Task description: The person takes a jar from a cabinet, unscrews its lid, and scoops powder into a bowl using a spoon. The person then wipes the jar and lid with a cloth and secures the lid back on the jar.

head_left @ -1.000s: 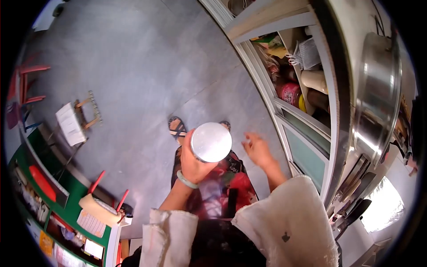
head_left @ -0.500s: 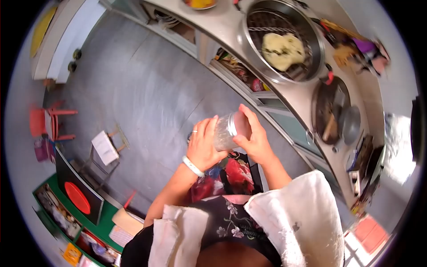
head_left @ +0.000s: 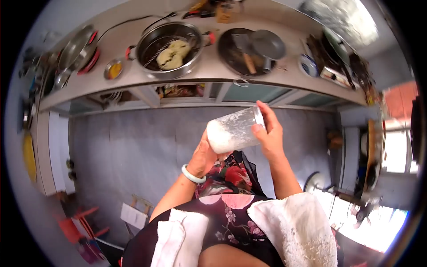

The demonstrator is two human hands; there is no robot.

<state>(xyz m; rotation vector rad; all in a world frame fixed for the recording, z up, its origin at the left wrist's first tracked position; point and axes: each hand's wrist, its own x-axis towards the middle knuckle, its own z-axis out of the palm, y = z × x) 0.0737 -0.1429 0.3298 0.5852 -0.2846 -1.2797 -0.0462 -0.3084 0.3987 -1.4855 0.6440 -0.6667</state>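
A clear jar (head_left: 233, 130), partly filled with white powder, lies tilted between my hands over the floor. My left hand (head_left: 203, 155), with a pale bangle at the wrist, is wrapped round its lower, powder-filled end. At the other end, my right hand (head_left: 269, 131) grips the metal lid (head_left: 258, 117), thumb on the near side and fingers behind. On the counter beyond, a wide steel pot (head_left: 153, 66) holds pale dough-like pieces (head_left: 173, 54) on a rack.
Along the far counter (head_left: 207, 66) are a small bowl of yellow food (head_left: 114, 70), a dark round pan (head_left: 229, 58) with a spatula, a grey pan (head_left: 268, 43) and a blue-white bowl (head_left: 308, 65). Below are cabinets. A red chair (head_left: 73, 227) stands at lower left.
The view has swung round to face the counter. My right hand, free a second ago, now holds the lid end. The jar has gone from upright to tilted on its side.
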